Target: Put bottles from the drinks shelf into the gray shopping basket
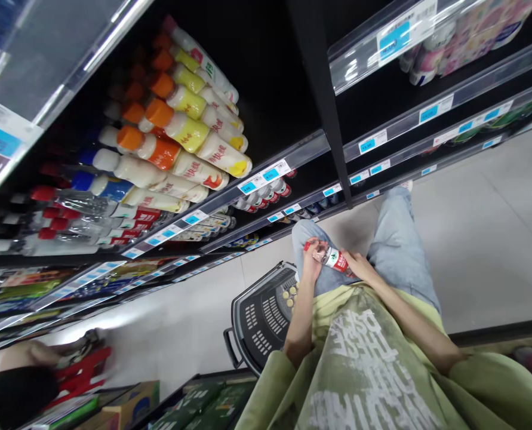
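Note:
Low in front of my lap, a clear plastic bottle (335, 259) with a red cap and a red-and-white label lies sideways between my hands. My left hand (311, 258) is closed around its cap end. The fingers of my right hand (356, 266) wrap the base end. Beside my left arm a black shopping basket (266, 313) stands on the floor, with several round yellowish items (289, 295) inside it. Similar red-capped bottles (75, 224) lie on the shelf at the left.
Shelves with price tags (266, 176) run diagonally past me. Orange-capped drink bottles (194, 131) lie stacked there, and pink packages (485, 36) sit at upper right. Cartons (131, 406) and dark green boxes (203, 406) line the lower left. Another person (24, 376) is near a red stool (84, 373).

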Demonstrator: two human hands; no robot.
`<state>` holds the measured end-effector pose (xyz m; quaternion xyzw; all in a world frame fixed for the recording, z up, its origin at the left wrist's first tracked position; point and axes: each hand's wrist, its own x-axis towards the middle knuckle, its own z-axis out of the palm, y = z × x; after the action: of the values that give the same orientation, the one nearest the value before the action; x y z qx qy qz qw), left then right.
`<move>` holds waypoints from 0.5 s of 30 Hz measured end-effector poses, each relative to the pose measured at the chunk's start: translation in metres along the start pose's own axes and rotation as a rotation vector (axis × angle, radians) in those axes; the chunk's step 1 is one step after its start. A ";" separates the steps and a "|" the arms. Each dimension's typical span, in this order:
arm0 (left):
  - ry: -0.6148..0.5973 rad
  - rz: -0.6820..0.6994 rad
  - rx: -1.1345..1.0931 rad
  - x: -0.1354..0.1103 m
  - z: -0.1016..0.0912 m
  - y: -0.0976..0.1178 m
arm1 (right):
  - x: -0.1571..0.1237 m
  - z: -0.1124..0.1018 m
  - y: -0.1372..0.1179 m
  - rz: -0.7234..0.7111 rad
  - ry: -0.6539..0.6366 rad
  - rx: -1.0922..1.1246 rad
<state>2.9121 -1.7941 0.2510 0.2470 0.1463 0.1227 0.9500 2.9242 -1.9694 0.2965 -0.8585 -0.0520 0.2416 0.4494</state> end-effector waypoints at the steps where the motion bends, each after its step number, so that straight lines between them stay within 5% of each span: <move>1: -0.005 0.000 0.002 0.000 0.000 0.000 | 0.000 0.000 0.000 -0.010 -0.008 -0.004; 6: 0.021 0.023 -0.029 0.001 -0.001 0.000 | 0.003 0.003 0.003 0.008 -0.035 0.114; 11: 0.067 0.053 -0.104 0.005 0.000 -0.001 | 0.004 0.005 0.007 -0.315 0.126 0.061; 15: 0.092 0.079 -0.155 0.007 0.001 0.001 | -0.001 0.004 0.000 -0.207 0.051 0.155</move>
<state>2.9190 -1.7914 0.2504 0.1725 0.1699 0.1820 0.9530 2.9216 -1.9665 0.2951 -0.8170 -0.1101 0.1752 0.5382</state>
